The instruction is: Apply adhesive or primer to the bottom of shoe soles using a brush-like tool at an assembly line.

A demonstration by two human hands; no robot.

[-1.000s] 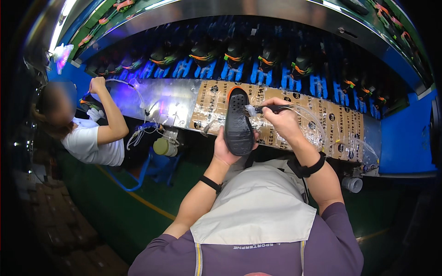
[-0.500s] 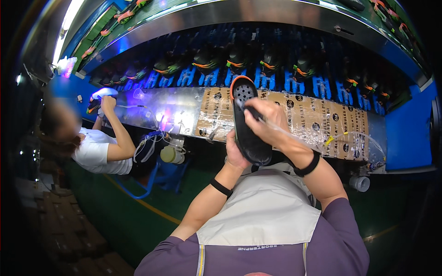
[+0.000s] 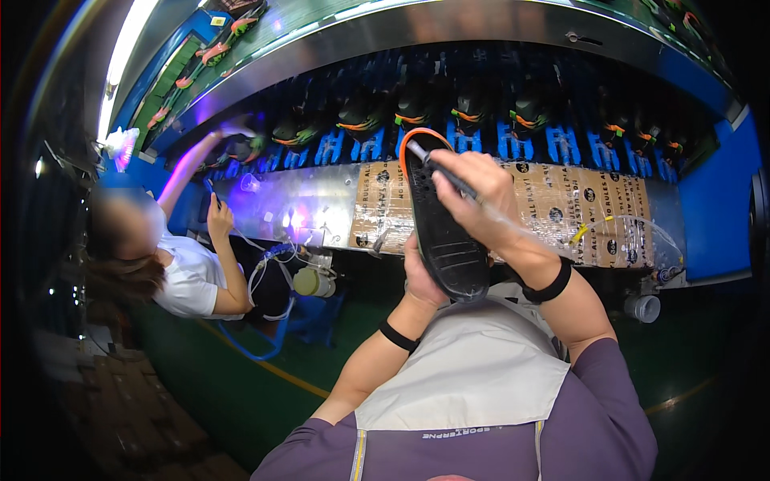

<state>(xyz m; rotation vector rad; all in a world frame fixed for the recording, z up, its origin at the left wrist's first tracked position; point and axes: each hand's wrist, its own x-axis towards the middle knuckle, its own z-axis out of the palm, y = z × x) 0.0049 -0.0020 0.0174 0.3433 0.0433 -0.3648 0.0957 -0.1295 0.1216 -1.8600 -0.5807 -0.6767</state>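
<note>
A black shoe sole (image 3: 447,240) with an orange toe rim is held toe-away in front of my apron. My left hand (image 3: 423,276) grips its left edge near the heel, thumb along the side. In my right hand (image 3: 485,191) is a dark-handled brush-like tool (image 3: 454,181), held like a pen; its pale tip lies at the inside of the orange toe rim. A clear hose runs back from the tool along my right wrist. My hand covers part of the sole's right side.
Cardboard (image 3: 581,212) under clear film covers part of the metal bench (image 3: 333,196). Behind it, dark shoes with orange trim (image 3: 414,111) stand on blue holders (image 3: 516,144). A co-worker (image 3: 188,268) sits at left, one arm raised to the rack. A yellow-tipped hose (image 3: 581,233) lies at right.
The tool has gone from the middle of the forefoot to the toe rim, and the sole has tilted a little. The co-worker's arm now reaches to the rack, away from the shoe held before.
</note>
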